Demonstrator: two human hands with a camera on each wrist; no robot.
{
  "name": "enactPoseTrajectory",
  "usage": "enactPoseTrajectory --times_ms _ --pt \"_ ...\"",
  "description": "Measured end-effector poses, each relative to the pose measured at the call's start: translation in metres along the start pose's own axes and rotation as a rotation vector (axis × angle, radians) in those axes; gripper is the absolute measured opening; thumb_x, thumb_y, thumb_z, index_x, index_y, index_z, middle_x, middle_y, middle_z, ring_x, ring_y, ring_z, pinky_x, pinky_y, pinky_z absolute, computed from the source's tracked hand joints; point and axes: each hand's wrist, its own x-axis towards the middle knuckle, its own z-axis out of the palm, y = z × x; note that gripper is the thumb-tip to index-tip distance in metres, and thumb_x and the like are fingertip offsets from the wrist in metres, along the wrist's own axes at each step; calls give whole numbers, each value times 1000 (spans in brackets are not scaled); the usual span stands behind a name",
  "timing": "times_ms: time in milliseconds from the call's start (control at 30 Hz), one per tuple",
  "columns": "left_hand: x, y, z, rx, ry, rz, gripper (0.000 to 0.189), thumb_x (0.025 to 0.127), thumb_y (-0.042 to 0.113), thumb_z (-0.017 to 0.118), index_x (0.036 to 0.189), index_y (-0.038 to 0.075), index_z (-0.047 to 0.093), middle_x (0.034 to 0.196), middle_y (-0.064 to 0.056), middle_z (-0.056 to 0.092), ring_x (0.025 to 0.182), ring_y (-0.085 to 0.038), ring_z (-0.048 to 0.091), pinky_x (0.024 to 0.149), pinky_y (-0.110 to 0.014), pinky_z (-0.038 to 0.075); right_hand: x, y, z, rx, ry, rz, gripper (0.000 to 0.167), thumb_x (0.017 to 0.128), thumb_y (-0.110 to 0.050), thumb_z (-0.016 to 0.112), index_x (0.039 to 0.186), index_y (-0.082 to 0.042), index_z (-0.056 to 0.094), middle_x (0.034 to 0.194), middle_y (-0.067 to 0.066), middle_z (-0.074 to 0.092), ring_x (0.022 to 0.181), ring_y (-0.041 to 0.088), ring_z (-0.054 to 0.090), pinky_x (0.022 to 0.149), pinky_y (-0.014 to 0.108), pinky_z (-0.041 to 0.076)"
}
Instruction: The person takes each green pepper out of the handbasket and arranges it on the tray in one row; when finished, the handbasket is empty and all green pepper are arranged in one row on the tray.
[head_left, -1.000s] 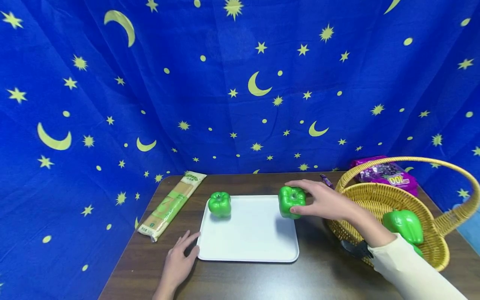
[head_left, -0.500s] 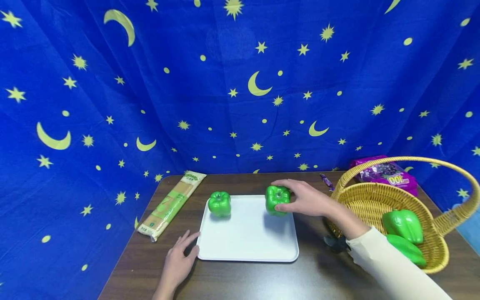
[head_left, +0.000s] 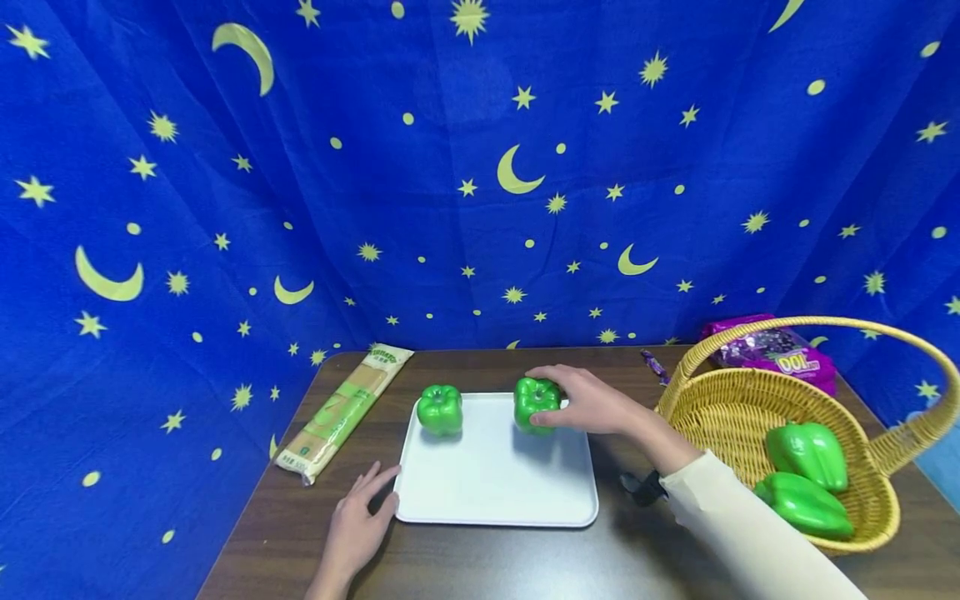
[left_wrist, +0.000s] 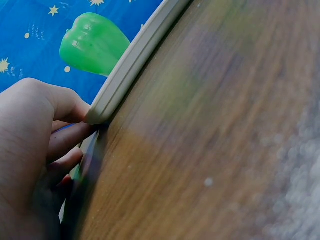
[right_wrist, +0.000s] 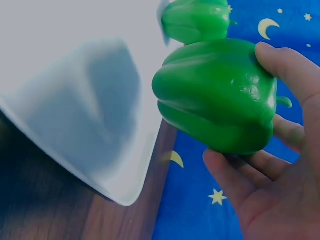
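My right hand (head_left: 588, 402) holds a green bell pepper (head_left: 536, 405) over the back right part of a white tray (head_left: 487, 487). The right wrist view shows thumb and fingers gripping the pepper (right_wrist: 215, 95) round its stem end, with its shadow on the tray below. Another green bell pepper (head_left: 440, 409) stands on the tray's back left corner. Relaxed fingers of my left hand (head_left: 358, 521) touch the tray's left edge. In the left wrist view, thumb and finger tips of that hand (left_wrist: 45, 120) meet the tray's rim (left_wrist: 125, 70).
On the right stands a wicker basket (head_left: 720, 417) with a tall handle and two green bell peppers (head_left: 806, 504) inside. Behind it lies a purple bag (head_left: 780, 354), with a small purple wrapped piece (head_left: 655, 367) nearby. A long noodle packet (head_left: 345, 412) lies left of the tray.
My right hand has carried its bell pepper leftward over the tray, away from the basket. The left hand stays at the tray's edge.
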Motion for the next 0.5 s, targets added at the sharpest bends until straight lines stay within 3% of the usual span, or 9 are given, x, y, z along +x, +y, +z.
enactPoseTrajectory --times_ms 167,500 --pt "-1 0 2 11 -2 -12 39 89 18 65 128 21 63 142 -17 46 133 -45 34 108 -62 24 6 1 7 -13 11 15 68 77 -44 78 133 -14 55 111 -1 58 93 12 55 77 32 52" --pt "1 3 3 27 -16 -43 39 90 21 63 129 22 63 144 -16 44 134 -44 32 108 -63 22 16 4 20 -27 37 108 71 75 -46 79 136 -21 54 111 0 55 93 15 54 76 33 50"
